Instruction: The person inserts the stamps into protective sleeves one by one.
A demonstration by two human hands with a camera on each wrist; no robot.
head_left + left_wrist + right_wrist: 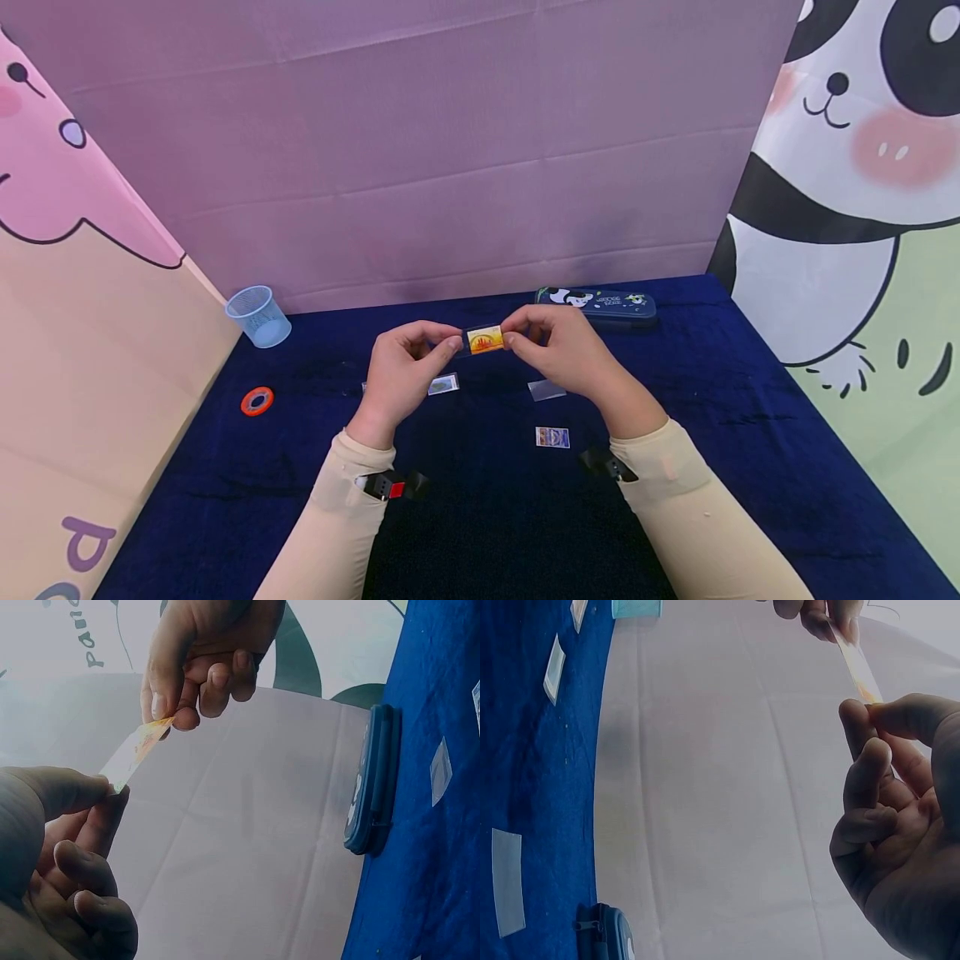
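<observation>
A small yellow-and-orange stamp is held up above the table between both hands, partly inside a clear plastic sleeve. My left hand pinches the sleeve's left end between thumb and forefinger. On the other side, my right hand pinches the right edge of the stamp; whether it also grips the sleeve's edge is hidden by the fingers. Below the hands lie a sleeved stamp, a bare clear sleeve and a blue-and-brown stamp. Another small piece is mostly covered by my left hand.
A dark blue cloth covers the table. At the back left stands a light blue mesh cup, with an orange tape roll in front of it. A panda pencil case lies at the back, behind my right hand.
</observation>
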